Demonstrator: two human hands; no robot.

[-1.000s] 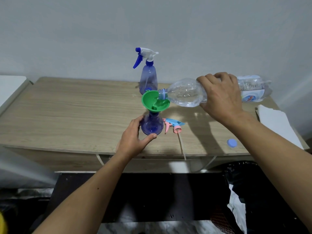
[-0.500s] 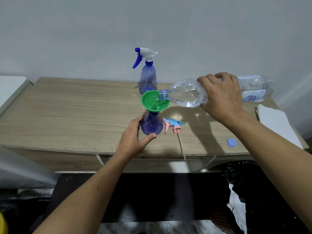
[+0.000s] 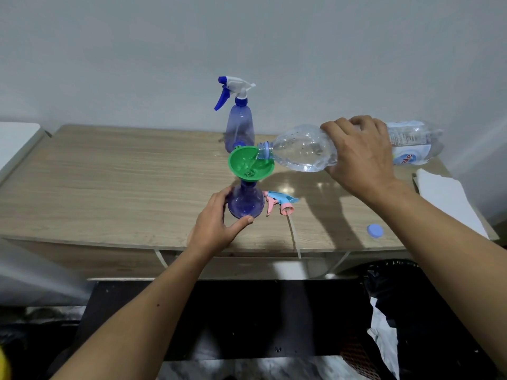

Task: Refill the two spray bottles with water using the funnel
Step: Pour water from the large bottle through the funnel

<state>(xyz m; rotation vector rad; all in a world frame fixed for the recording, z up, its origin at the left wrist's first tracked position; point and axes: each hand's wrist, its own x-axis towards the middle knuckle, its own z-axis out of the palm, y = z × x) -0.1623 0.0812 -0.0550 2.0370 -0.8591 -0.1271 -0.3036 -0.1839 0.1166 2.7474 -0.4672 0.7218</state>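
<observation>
Fingers of my right hand curl over the top of the clear water bottle, thumb underneath, so that grip is clenched round its middle. I hold the bottle tipped nearly level, its labelled base out to the right and its blue-ringed neck resting over the right rim of the green funnel. Water lies along the bottle's lower side and a little shows in the funnel's cone.

My left hand wraps the base of the uncapped spray bottle: thumb across the front at the bottom, fingers round the left side, so this grip is grasping the bottle and steadying it on the surface. The funnel's stem sits in this bottle's neck, and the bottle stands upright near the front edge.

Just right of that bottle, touching or nearly touching its base, lies the pink and light-blue trigger head on its side, with its thin dip tube running toward the front edge and past it. Behind the funnel stands the second spray bottle, upright, with its blue and white trigger head on, close to the wall. A small blue bottle cap lies well to the right near the front edge. A white sheet lies at the right end of the surface, below the water bottle's base.
</observation>
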